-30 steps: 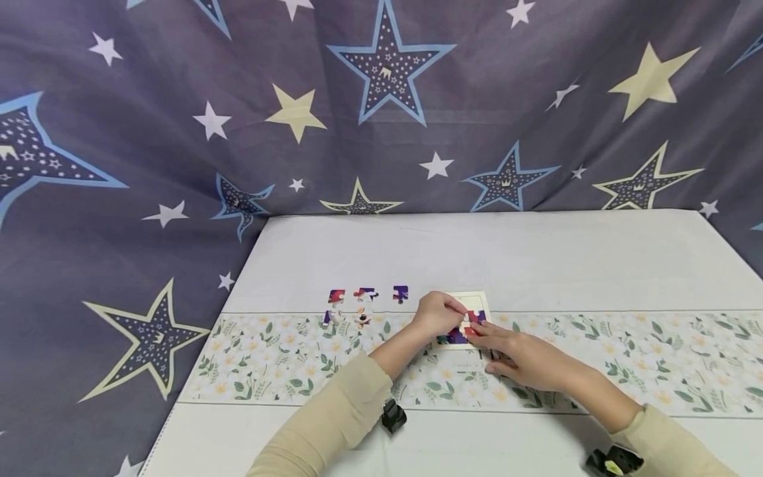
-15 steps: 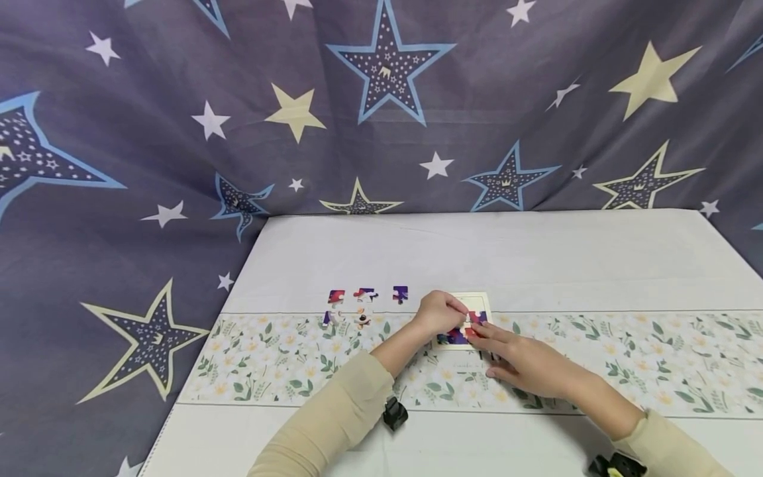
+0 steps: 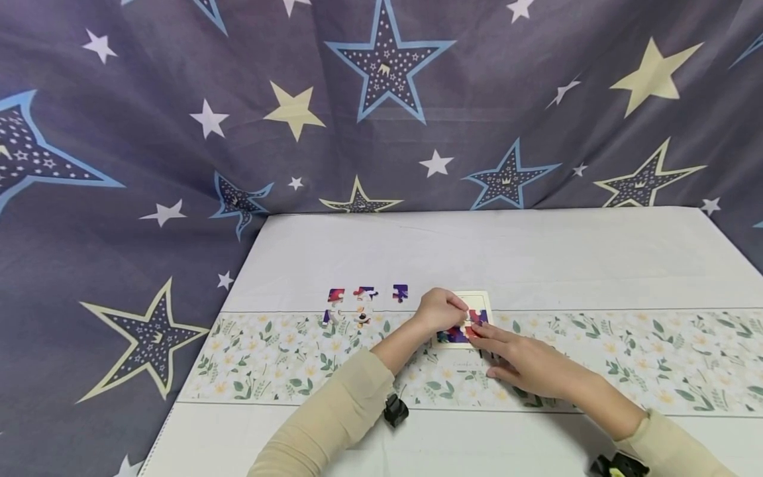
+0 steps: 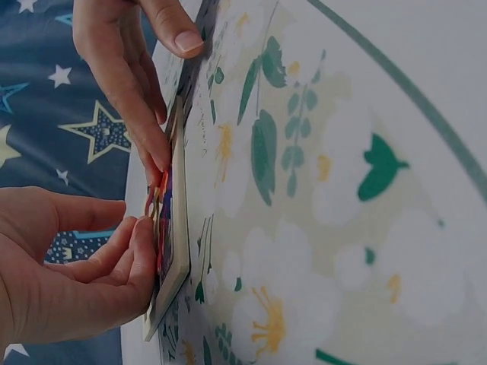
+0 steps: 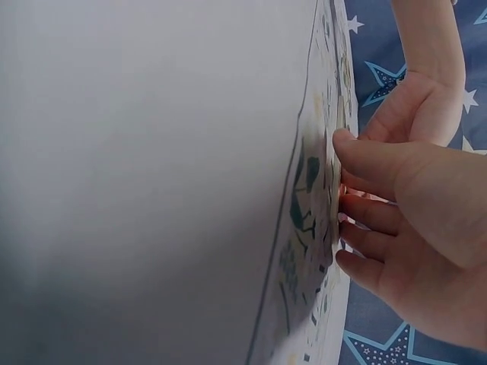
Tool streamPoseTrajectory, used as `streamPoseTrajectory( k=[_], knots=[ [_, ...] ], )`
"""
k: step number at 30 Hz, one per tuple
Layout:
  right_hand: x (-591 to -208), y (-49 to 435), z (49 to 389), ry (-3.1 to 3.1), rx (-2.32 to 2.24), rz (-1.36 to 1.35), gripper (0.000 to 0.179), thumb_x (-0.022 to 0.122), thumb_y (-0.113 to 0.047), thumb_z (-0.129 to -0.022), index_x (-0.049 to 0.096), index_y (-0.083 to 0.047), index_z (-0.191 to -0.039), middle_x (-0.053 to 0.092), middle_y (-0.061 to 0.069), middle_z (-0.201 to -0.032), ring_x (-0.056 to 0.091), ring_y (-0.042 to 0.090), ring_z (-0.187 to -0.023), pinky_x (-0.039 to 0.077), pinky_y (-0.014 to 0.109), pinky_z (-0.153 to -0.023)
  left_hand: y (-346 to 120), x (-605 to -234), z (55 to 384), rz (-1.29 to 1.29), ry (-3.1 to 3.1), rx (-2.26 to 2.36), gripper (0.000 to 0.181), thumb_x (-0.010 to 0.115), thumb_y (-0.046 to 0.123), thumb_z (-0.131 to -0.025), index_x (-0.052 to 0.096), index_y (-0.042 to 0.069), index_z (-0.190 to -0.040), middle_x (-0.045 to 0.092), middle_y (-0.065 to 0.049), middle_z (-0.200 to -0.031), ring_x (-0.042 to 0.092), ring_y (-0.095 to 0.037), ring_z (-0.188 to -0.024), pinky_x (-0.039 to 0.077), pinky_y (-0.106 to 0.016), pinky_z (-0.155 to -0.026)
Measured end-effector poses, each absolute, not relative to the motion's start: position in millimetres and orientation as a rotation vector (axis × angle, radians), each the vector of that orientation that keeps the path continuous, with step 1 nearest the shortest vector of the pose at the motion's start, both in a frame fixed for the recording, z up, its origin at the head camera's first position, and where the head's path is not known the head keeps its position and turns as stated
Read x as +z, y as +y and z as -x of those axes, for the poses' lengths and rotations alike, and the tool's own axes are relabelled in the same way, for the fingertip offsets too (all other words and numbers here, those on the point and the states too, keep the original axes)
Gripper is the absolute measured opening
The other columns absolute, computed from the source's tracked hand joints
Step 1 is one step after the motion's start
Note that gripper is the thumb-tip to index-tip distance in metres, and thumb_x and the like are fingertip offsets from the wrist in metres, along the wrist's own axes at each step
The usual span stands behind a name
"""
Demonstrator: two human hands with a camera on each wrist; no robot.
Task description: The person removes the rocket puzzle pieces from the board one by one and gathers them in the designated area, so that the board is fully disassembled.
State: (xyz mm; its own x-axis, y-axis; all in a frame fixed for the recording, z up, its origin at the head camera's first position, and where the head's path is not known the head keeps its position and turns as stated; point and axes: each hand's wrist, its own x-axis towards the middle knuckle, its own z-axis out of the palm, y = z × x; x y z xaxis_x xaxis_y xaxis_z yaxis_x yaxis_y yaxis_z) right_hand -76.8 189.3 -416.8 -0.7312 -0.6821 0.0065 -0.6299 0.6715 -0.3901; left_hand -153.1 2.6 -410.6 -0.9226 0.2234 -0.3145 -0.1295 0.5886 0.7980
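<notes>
A small jigsaw puzzle tray (image 3: 488,306) with a cream rim lies on the table, partly filled with purple and red pieces (image 3: 456,336). My left hand (image 3: 439,311) reaches over its left side, thumb and fingertips pinching a small puzzle piece (image 4: 156,199) at the surface; the fingers hide most of that piece. From the right, my right hand (image 3: 530,361) lays its extended fingertips on the pieces in the tray, the thumb apart near the front edge. In the left wrist view, the right hand's fingers (image 4: 144,125) come down beside the left hand's fingertips.
Several loose puzzle pieces lie left of the tray, among them a red one (image 3: 336,295), a purple one (image 3: 400,293) and one with a duck-like face (image 3: 363,318). A floral strip (image 3: 268,358) crosses the white table (image 3: 536,252). A star-patterned curtain (image 3: 477,79) hangs behind.
Both hands stay at the tray almost unmoved, with only slight shifts of the fingers. The loose pieces lie as before.
</notes>
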Motion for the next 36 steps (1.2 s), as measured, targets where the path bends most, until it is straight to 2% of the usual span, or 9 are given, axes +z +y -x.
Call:
streamPoseTrajectory(
  k=[2,8,13,18,25,29,36],
  knots=[
    [-416.5,189.4,77.1,2.739,-0.559,1.082,0.055,0.066,-0.022,-0.091,0.048,-0.009,-0.141,0.041,0.018,-0.15,0.064,0.015,-0.095,0.041,0.017,-0.065,2.7,-410.7,153.7,-0.072,2.438,1.274,0.01,0.069,0.006,-0.079,0.073,0.006,-0.088,0.068,-0.005,-0.083,0.054,-0.009,-0.065,0.043,-0.016,-0.055],
    [-416.2,189.8,78.4,2.73,-0.567,1.09,0.055,0.066,-0.021,-0.091,0.048,-0.008,-0.141,0.042,0.019,-0.15,0.056,0.003,-0.075,0.04,0.016,-0.063,2.9,-409.9,154.9,-0.082,2.443,1.274,0.011,0.069,0.008,-0.08,0.075,0.007,-0.09,0.07,-0.006,-0.091,0.055,-0.01,-0.07,0.044,-0.016,-0.058],
    [-415.9,190.5,79.5,2.715,-0.584,1.091,0.055,0.065,-0.021,-0.091,0.047,-0.009,-0.142,0.042,0.019,-0.15,0.049,-0.002,-0.07,0.04,0.016,-0.064,4.5,-410.1,155.1,-0.136,2.443,1.243,0.012,0.07,0.01,-0.082,0.076,0.009,-0.091,0.072,-0.006,-0.095,0.057,-0.009,-0.073,0.044,-0.016,-0.059],
    [-415.5,190.8,79.1,2.705,-0.589,1.086,0.055,0.065,-0.022,-0.091,0.047,-0.01,-0.142,0.042,0.018,-0.15,0.053,0.0,-0.077,0.04,0.017,-0.067,6.8,-411.4,154.0,-0.153,2.449,1.247,0.008,0.071,0.012,-0.083,0.076,0.008,-0.088,0.072,-0.004,-0.088,0.055,-0.007,-0.068,0.042,-0.015,-0.057],
    [-415.0,191.0,78.6,2.691,-0.603,1.082,0.056,0.065,-0.021,-0.091,0.046,-0.011,-0.143,0.04,0.019,-0.151,0.048,-0.003,-0.073,0.04,0.017,-0.067,10.1,-414.0,153.4,-0.222,2.517,1.22,0.006,0.072,0.014,-0.084,0.074,0.009,-0.082,0.072,-0.004,-0.075,0.055,-0.004,-0.058,0.042,-0.014,-0.052],
    [-414.7,191.3,78.5,2.683,-0.613,1.075,0.055,0.065,-0.021,-0.091,0.047,-0.011,-0.142,0.041,0.02,-0.15,0.053,0.0,-0.078,0.039,0.017,-0.067,11.1,-415.0,153.4,-0.238,2.554,1.203,0.008,0.072,0.014,-0.084,0.073,0.009,-0.078,0.071,-0.004,-0.071,0.053,-0.004,-0.054,0.041,-0.014,-0.05],
    [-413.8,192.6,78.7,2.668,-0.627,1.06,0.054,0.064,-0.022,-0.092,0.048,-0.01,-0.141,0.041,0.02,-0.15,0.048,-0.003,-0.07,0.038,0.018,-0.067,12.7,-415.8,153.4,-0.257,2.581,1.209,0.009,0.072,0.013,-0.085,0.072,0.008,-0.077,0.071,-0.005,-0.07,0.053,-0.004,-0.052,0.04,-0.014,-0.049]
  ],
)
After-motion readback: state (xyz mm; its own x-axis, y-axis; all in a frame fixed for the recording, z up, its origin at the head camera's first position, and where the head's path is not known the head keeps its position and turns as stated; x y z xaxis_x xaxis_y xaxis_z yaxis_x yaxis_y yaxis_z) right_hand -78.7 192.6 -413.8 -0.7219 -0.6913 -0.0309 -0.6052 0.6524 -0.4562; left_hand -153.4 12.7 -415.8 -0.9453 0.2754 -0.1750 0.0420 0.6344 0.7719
